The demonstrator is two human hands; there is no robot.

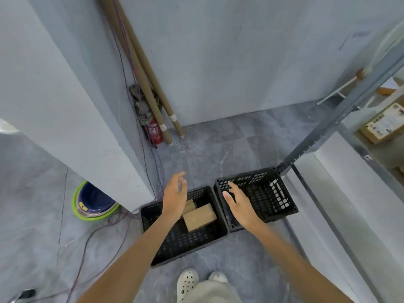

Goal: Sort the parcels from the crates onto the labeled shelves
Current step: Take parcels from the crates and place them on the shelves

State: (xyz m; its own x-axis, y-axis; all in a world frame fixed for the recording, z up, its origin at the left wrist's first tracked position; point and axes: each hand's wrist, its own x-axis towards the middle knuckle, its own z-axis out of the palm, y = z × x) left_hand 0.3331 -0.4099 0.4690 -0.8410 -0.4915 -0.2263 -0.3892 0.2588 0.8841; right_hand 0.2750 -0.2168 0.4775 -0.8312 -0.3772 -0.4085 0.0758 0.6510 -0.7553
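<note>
Two crates sit side by side on the floor, touching. In the left crate (pixel 196 243) lie two parcels, the larger parcel (pixel 199 217) nearer and the smaller parcel (pixel 189 205) just behind it. The right crate (pixel 262 193) stands slightly farther back, its far right corner at the foot of the rack post (pixel 328 125). On the rack at far right rests a shelved parcel (pixel 384 123).

The left hand (pixel 175 197) hangs over the left crate and the right hand (pixel 238 204) over the right crate's left edge. A pillar (pixel 65 106) stands left of the crates, with stacked basins (pixel 94 202) beside its base. In the far corner a fire extinguisher (pixel 155 132) stands behind leaning tubes (pixel 142 68). Cables (pixel 87 243) trail from that corner to the near left. A shoe (pixel 187 283) stands just near of the left crate.
</note>
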